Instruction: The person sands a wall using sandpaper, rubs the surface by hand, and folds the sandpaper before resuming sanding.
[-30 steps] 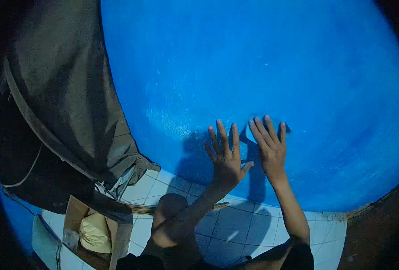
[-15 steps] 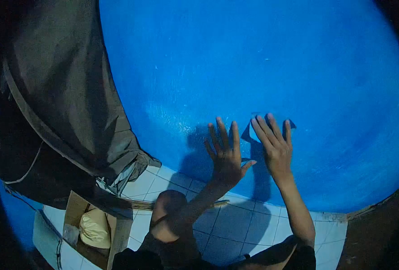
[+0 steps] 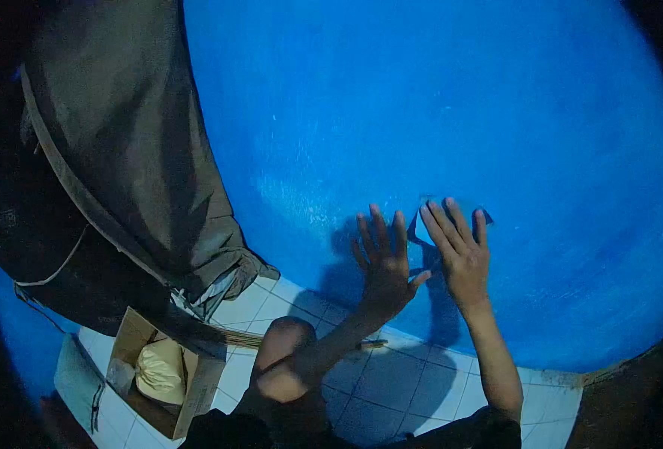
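Note:
My right hand (image 3: 464, 258) lies with fingers spread against the blue wall (image 3: 391, 97), over a small light patch, perhaps a thin sheet, whose edges show around the fingertips. What the patch is cannot be made out. To its left, my left hand (image 3: 386, 262) is raised near the wall, fingers apart and thumb pointing toward my right wrist. It holds nothing. Dark shadows of both hands fall on the wall.
Dark grey cloth (image 3: 129, 127) hangs at the left. An open cardboard box (image 3: 200, 385) holding a pale yellow bundle (image 3: 161, 372) stands on the white tiled floor (image 3: 391, 374). Thin sticks (image 3: 242, 338) lie by my bent knee (image 3: 285, 337).
The view has shifted a little, so the cloth and box appear further right. My left hand has moved slightly closer to my right hand, which stays on the patch.

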The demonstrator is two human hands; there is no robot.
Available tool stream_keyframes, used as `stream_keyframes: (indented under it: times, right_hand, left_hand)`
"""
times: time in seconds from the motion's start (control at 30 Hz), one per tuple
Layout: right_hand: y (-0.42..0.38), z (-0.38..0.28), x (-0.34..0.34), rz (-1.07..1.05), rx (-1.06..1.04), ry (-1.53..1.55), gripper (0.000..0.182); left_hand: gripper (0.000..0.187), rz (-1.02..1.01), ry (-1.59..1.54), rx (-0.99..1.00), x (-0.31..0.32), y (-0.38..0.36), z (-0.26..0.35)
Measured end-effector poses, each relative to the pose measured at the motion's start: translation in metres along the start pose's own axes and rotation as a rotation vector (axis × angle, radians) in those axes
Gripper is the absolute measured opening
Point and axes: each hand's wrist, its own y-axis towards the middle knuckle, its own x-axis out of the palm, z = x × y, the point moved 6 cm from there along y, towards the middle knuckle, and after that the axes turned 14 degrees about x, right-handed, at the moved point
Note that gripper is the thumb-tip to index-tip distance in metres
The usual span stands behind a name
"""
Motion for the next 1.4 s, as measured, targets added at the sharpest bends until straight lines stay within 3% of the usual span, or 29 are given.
stream_keyframes:
  times: [0.07, 0.27, 0.33, 0.5, 0.6, 0.67, 0.77, 0.9, 0.97, 1.07, 1.27, 1.4]
  right_hand:
    - [0.011, -0.008, 0.003, 0.028, -0.002, 0.006, 0.06]
    - [0.082, -0.053, -0.008, 0.116, -0.021, 0.254, 0.06]
    - [0.073, -0.047, -0.007, 0.084, -0.027, 0.271, 0.06]
    - [-0.008, 0.002, 0.002, 0.068, 0.059, -0.011, 0.059]
    - [0.011, -0.008, 0.002, 0.118, 0.037, 0.094, 0.061]
    - [0.055, -0.029, -0.021, 0.09, 0.003, 0.196, 0.063]
    - [0.089, -0.046, -0.021, 0.156, -0.042, 0.205, 0.064]
    - [0.035, -0.015, -0.027, 0.093, 0.017, 0.174, 0.06]
    - [-0.005, 0.015, -0.012, 0.087, 0.135, -0.028, 0.059]
    - [0.004, 0.012, -0.015, 0.122, 0.142, 0.005, 0.057]
    - [0.105, -0.044, -0.036, 0.214, 0.007, 0.105, 0.055]
    - [0.054, -0.014, -0.029, 0.18, 0.054, 0.09, 0.057]
  left_hand:
    - [0.112, -0.092, 0.059, -0.031, 0.005, -0.003, -0.001]
    - [0.113, -0.065, 0.078, 0.016, 0.001, -0.002, 0.005]
    - [0.109, -0.069, 0.059, -0.006, 0.007, -0.002, 0.003]
    - [0.105, -0.069, 0.003, -0.011, -0.003, 0.0, 0.007]
    - [0.106, -0.148, -0.014, -0.009, -0.006, -0.002, 0.006]
    - [0.105, -0.049, 0.006, 0.07, -0.006, -0.004, 0.006]
    - [0.106, -0.108, 0.049, 0.073, -0.004, -0.006, 0.004]
    - [0.108, -0.05, 0.002, 0.059, -0.007, -0.005, 0.007]
    - [0.11, -0.039, -0.021, 0.028, -0.01, -0.002, 0.01]
    - [0.113, -0.065, -0.073, 0.016, -0.009, -0.005, 0.01]
    - [0.12, -0.108, -0.049, 0.039, -0.014, -0.005, 0.012]
    - [0.122, -0.031, -0.101, 0.048, -0.018, -0.003, 0.016]
